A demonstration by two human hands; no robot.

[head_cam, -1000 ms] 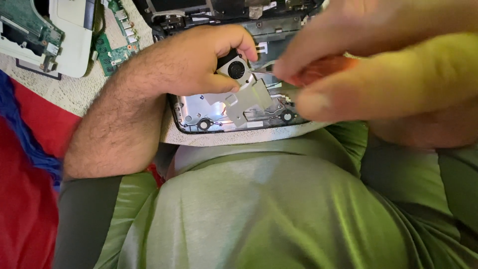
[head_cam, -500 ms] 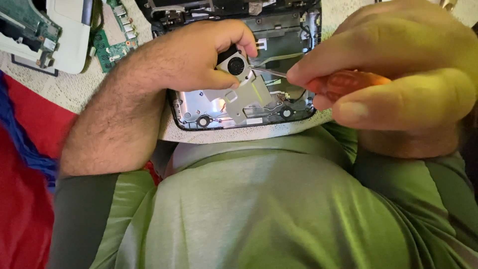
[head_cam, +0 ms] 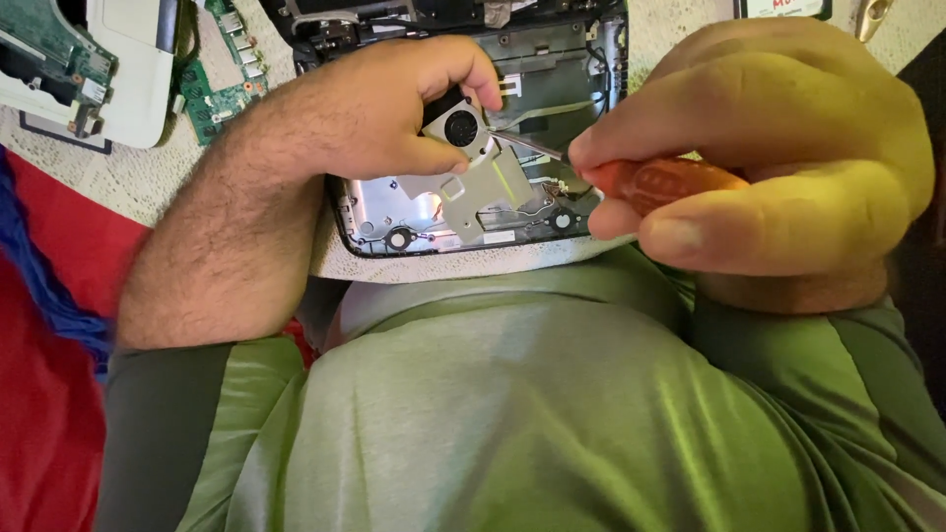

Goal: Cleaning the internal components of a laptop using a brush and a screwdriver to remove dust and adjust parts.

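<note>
The small black fan [head_cam: 460,128] is pinched by the left hand [head_cam: 394,99]; an orange-handled screwdriver [head_cam: 650,182] is gripped by the right hand [head_cam: 778,158]. Wires beside the fan could be nicked if the tip slips.

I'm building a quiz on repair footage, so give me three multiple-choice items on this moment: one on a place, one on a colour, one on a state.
1. Where does the left hand rest?
A. on the small fan
B. on the red cloth
C. on the green circuit board

2. What colour is the screwdriver handle in the right hand?
A. blue
B. orange
C. black

3. How is the laptop base?
A. closed
B. wrapped
C. opened, its insides bare

Key: 1 A, fingers grip the fan; 2 B, orange shows between the fingers; 3 C, metal plate and wires lie exposed.
</note>
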